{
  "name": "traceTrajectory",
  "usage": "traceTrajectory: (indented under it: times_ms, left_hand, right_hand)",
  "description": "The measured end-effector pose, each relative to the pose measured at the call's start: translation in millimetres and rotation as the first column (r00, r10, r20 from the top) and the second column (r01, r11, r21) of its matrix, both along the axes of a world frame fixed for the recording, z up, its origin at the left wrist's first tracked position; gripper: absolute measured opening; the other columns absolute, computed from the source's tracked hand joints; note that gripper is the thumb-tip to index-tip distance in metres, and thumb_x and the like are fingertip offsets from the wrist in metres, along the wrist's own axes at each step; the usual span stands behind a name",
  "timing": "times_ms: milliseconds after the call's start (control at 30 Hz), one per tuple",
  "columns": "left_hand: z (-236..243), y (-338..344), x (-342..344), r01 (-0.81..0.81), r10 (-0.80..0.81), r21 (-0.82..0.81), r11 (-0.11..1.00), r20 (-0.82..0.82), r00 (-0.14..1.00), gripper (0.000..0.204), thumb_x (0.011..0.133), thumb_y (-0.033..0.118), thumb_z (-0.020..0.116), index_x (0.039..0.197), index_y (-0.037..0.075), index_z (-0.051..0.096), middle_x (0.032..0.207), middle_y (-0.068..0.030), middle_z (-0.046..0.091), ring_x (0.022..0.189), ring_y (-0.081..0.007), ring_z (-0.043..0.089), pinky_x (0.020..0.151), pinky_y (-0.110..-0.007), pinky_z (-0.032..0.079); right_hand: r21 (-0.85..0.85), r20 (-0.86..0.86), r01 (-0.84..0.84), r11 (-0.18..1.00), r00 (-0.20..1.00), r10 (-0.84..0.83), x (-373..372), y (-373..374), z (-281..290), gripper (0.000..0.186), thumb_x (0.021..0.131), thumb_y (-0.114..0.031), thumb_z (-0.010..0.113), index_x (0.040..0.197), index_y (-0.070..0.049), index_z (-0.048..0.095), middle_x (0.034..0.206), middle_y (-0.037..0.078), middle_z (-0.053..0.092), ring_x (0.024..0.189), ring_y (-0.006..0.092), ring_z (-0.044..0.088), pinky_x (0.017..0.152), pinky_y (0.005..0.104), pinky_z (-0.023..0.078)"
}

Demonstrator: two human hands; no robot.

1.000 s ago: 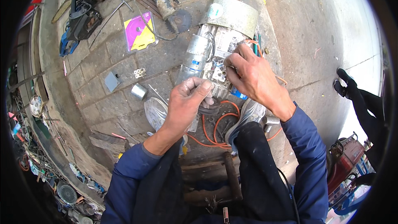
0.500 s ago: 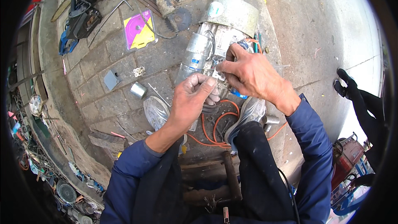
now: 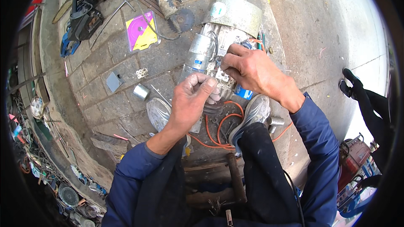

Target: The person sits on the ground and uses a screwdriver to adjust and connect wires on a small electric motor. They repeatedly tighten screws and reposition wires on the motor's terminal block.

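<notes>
A dusty electric motor (image 3: 235,17) with a rounded metal end cover lies on the paving in front of me. Silver cylinders (image 3: 201,44) are fixed along its left side. Between my hands shows its small white terminal board (image 3: 221,75) with metal parts. My left hand (image 3: 194,96) is just lower left of the board, thumb pressed against the bent fingers. Over the board's right side, my right hand (image 3: 256,72) has thumb and fingertips pinched together, pointing down at it. Whatever either hand holds is too small or hidden to make out. A blue label (image 3: 243,92) shows below my right hand.
Left of the motor lie a short metal cylinder (image 3: 141,91), a grey plate (image 3: 112,81), a white connector block (image 3: 142,73) and a purple-yellow packaged disc (image 3: 141,31). An orange cable (image 3: 210,133) loops between my shoes. A person's legs (image 3: 366,101) and a red machine (image 3: 353,159) are at right.
My right hand has shifted slightly down and its fingers have drawn closer together, uncovering more of the terminal board and blue label. The left hand has barely moved.
</notes>
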State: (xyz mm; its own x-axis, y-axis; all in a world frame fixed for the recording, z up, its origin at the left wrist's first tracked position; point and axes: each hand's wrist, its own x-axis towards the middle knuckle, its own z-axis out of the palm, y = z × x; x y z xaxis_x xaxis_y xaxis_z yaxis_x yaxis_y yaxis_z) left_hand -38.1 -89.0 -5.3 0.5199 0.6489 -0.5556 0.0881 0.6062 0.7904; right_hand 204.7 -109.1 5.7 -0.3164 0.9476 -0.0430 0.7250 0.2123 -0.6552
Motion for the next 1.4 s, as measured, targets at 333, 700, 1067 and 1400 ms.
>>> traceTrajectory:
  times_ms: [333,700,1067,1400]
  left_hand:
    - [16,23,9,0.047,-0.013,0.286,0.957,-0.119,0.993,0.019,0.11,0.016,0.07,0.114,-0.003,0.07,0.095,-0.0066,0.077,0.082,-0.012,0.074,0.073,-0.027,0.06]
    - [4,13,19,0.18,-0.074,0.494,0.851,-0.227,0.971,0.014,0.11,0.01,0.07,0.114,-0.003,0.071,0.099,-0.0084,0.077,0.086,-0.0131,0.075,0.078,-0.028,0.061]
    - [2,13,14,0.194,-0.097,0.521,0.831,-0.208,0.973,0.011,0.11,0.008,0.069,0.114,-0.003,0.07,0.1,-0.0074,0.076,0.087,-0.012,0.074,0.079,-0.027,0.06]
    - [-3,11,13,0.251,-0.029,0.764,0.595,-0.292,0.956,0.014,0.097,0.001,0.081,0.109,0.001,0.074,0.095,-0.012,0.078,0.079,-0.0207,0.074,0.071,-0.033,0.057]
  right_hand:
    - [-0.175,-0.207,0.08,0.981,0.971,-0.116,0,1,12,0.014,0.09,-0.007,0.078,0.096,-0.001,0.067,0.088,0.015,0.069,0.085,0.0364,0.07,0.075,0.045,0.055]
    - [-0.219,-0.34,0.109,0.97,0.923,-0.181,13,-5,-6,0.019,0.086,-0.01,0.077,0.101,0.0,0.079,0.088,0.021,0.077,0.083,0.038,0.076,0.076,0.0448,0.059]
    - [-0.146,-0.222,-0.002,0.989,0.975,-0.031,14,-4,-13,0.014,0.088,-0.006,0.075,0.1,0.001,0.077,0.096,0.021,0.074,0.091,0.0408,0.075,0.08,0.0474,0.06]
    - [-0.019,-0.093,0.142,0.99,0.985,-0.144,1,-15,-11,0.014,0.096,-0.011,0.07,0.097,0.003,0.066,0.1,0.021,0.062,0.085,0.0436,0.069,0.075,0.0533,0.058]
